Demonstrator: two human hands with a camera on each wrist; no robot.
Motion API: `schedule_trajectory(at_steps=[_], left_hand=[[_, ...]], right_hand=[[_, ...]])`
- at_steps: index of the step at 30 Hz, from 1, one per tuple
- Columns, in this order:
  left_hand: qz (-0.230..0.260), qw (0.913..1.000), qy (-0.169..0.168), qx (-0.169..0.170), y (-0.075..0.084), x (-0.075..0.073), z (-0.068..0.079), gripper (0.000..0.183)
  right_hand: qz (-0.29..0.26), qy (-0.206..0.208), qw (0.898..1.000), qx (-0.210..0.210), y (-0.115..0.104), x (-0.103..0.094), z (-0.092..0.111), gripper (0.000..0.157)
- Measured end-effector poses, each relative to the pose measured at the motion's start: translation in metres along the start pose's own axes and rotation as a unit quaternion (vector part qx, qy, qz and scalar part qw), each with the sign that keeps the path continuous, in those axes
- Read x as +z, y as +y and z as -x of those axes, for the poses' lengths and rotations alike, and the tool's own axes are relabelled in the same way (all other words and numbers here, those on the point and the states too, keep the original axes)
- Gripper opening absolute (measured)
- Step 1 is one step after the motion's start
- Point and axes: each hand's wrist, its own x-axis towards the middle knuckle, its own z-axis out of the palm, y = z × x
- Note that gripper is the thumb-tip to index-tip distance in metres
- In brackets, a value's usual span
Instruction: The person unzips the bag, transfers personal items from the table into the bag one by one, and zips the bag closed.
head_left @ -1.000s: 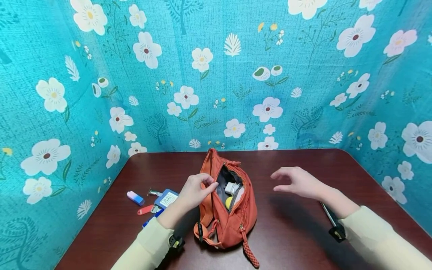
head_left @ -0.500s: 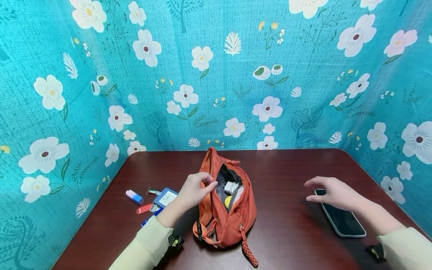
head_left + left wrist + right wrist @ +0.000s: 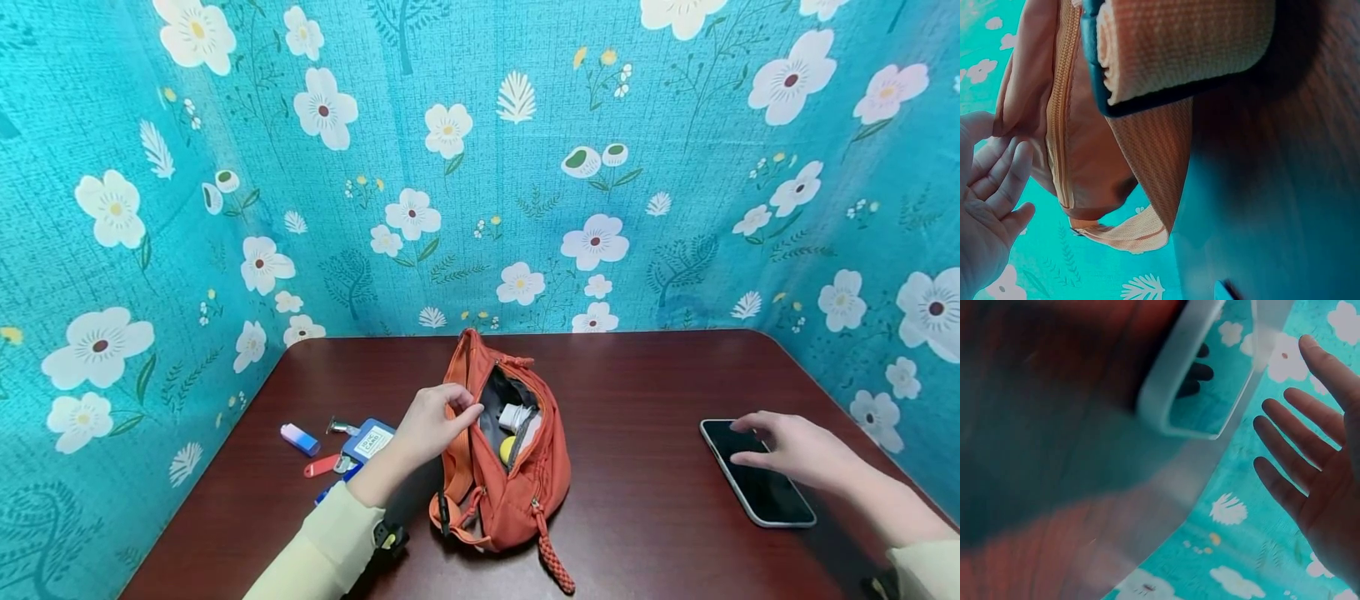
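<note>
An orange-red sling bag (image 3: 517, 508) lies mid-table with its zipped opening spread. Inside show a white plug-like item (image 3: 515, 417) and something round and yellow (image 3: 507, 451). My left hand (image 3: 429, 427) pinches the left edge of the opening between thumb and finger; the left wrist view shows this hand (image 3: 994, 194) at the edge of the bag's fabric. On the right side, a dark-screened phone (image 3: 768, 498) with a pale frame lies on the table. Over its upper part hovers my right hand (image 3: 798, 450), fingers apart and holding nothing. In the right wrist view, finger reflections show on the phone (image 3: 1210, 403).
Left of the bag lie a pink-and-blue lighter-like item (image 3: 300, 439), a blue card holder (image 3: 369, 440), a red tag (image 3: 322, 466) and a blue item partly behind the left forearm. A braided zipper pull (image 3: 557, 562) trails toward the front. Floral cloth (image 3: 480, 208) walls the table (image 3: 637, 392).
My right hand has moved right and down, from beside the bag to over the phone, uncovering the phone on the way. The left hand stays at the bag's edge.
</note>
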Motion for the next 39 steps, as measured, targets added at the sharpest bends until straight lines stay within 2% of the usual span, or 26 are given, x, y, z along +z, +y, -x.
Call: schedule_trajectory(at_steps=[7, 16, 22, 32, 39], left_hand=[[-0.001, 1.0, -0.002, 0.002, 0.0, -0.001, 0.001, 0.008], [0.006, 1.0, 0.002, 0.005, 0.0, -0.001, 0.001, 0.008], [0.006, 1.0, -0.002, -0.001, 0.0, -0.001, 0.002, 0.009], [-0.002, 1.0, 0.001, 0.009, 0.0, -0.002, 0.002, 0.007], [0.004, 1.0, -0.001, -0.005, 0.0, 0.0, 0.002, 0.008]], right_hand=[[0.008, -0.03, 0.998, 0.047, 0.018, -0.002, 0.009, 0.063], [-0.006, -0.038, 0.998, 0.056, 0.031, 0.006, 0.013, 0.066], [-0.009, -0.043, 0.997, 0.066, 0.029, 0.01, 0.009, 0.069], [-0.023, -0.038, 0.997, 0.07, 0.02, 0.017, 0.004, 0.078], [-0.035, -0.022, 0.998, 0.042, 0.007, 0.023, -0.003, 0.085]])
